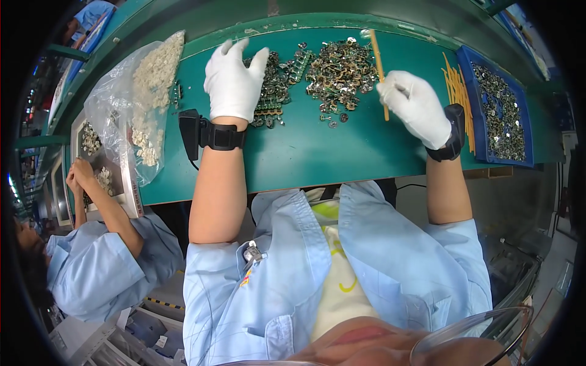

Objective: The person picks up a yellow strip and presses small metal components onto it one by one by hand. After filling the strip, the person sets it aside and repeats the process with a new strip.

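Both my hands wear white gloves. My left hand lies flat with fingers spread over a pile of small green and metal parts on the green worktable. My right hand pinches a thin wooden stick that stands tilted beside a second, larger pile of shiny metal parts. Black bands sit on both wrists.
A blue tray of metal parts stands at the right, with a bundle of wooden sticks beside it. A clear plastic bag of pale pieces lies at the left. A co-worker in a light blue coat works at the left.
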A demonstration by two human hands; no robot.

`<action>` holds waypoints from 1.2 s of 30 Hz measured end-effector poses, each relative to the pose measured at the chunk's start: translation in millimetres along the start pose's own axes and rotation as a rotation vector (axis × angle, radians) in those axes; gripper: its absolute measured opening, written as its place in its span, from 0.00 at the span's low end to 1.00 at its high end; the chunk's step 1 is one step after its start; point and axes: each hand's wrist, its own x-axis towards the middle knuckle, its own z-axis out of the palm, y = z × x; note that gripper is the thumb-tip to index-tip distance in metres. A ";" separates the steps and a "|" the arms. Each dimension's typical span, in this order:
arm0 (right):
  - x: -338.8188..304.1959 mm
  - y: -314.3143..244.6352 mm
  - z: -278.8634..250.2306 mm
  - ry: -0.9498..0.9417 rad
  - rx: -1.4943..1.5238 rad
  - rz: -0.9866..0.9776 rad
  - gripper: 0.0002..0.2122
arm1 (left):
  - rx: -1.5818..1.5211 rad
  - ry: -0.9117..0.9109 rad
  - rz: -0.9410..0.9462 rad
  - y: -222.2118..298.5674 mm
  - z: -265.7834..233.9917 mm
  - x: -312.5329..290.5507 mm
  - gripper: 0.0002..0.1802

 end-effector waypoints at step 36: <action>-47.6 31.8 -99.3 0.474 -1.178 0.527 0.15 | -0.478 -0.262 0.414 48.4 -4.1 -18.2 0.16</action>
